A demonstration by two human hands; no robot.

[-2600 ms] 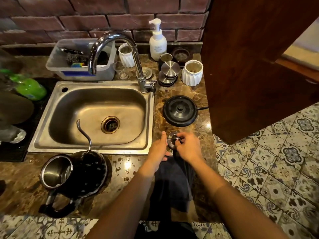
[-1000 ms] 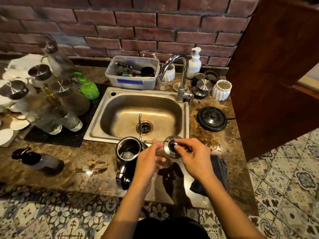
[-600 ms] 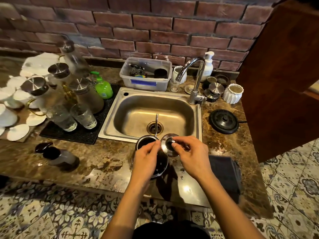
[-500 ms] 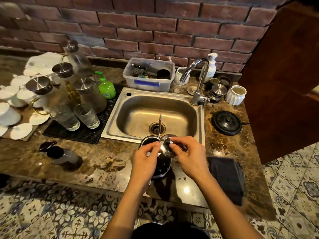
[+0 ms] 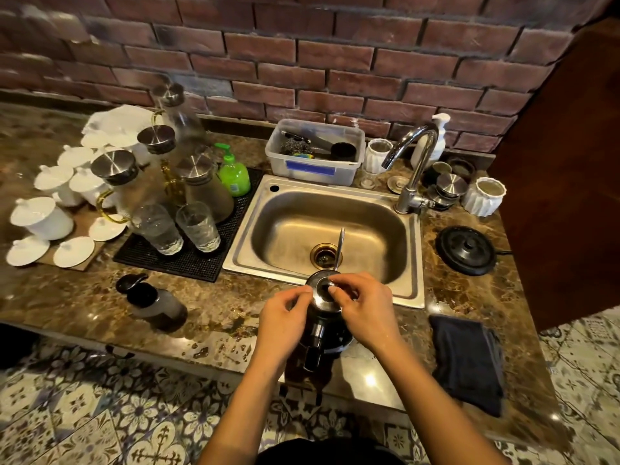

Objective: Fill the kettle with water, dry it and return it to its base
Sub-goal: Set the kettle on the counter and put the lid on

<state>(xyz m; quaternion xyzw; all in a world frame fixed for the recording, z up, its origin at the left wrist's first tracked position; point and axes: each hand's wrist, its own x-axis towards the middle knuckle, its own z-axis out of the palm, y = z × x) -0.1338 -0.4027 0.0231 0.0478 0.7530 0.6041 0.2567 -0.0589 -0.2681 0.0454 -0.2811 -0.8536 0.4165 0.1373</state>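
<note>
I have the kettle (image 5: 323,330) standing upright on the desk (image 5: 218,317) right in front of me, at the sink's (image 5: 414,263) near rim, about 6 o'clock from the drain. Its thin gooseneck spout (image 5: 339,246) rises toward 12 o'clock over the basin, and its dark handle points back toward me at 6 o'clock, so the long axis runs straight away from my body.

My right hand (image 5: 364,310) pinches the lid (image 5: 322,292) by its small central knob, fingers closed on it, with the lid lying over the kettle's mouth. My left hand (image 5: 285,318) steadies the lid's rim from 9 o'clock, fingertips touching the metal edge; whether they grip it or only rest I cannot tell.

The lid is a brushed steel disc, smooth and likely slick. The kettle body below is dark and glossy, partly hidden by my hands.

The round black base (image 5: 468,250) sits at about 2 o'clock from the kettle, well apart, beside the sink's right edge, so my right hand is the nearer one for the carry. The dark folded cloth (image 5: 468,360) lies at 4 o'clock, soft and matte, near my right forearm.
</note>
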